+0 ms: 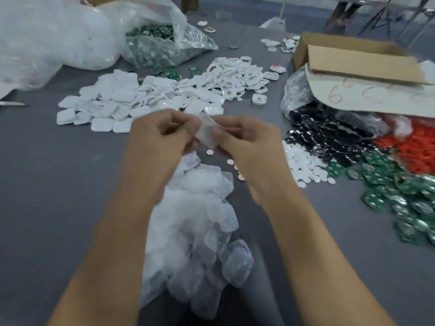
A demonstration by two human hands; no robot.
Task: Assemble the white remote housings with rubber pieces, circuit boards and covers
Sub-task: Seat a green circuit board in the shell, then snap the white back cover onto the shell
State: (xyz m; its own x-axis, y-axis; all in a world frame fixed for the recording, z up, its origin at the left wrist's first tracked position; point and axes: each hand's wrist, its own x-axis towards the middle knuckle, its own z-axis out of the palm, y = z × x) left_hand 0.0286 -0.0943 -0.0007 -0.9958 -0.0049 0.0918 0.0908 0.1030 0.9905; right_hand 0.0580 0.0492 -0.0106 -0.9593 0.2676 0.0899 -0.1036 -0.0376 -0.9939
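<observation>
Both my hands are raised over the middle of the grey table. My left hand and my right hand pinch one translucent rubber piece between their fingertips. A heap of the same translucent rubber pieces lies under my forearms. Behind my hands lies a pile of white covers, and to its right a pile of white housing frames with openings. Green circuit boards are spread at the right.
Small white round buttons, black pieces and red pieces lie at the right below a cardboard box. A clear bag of green boards and a big white bag stand at the back left.
</observation>
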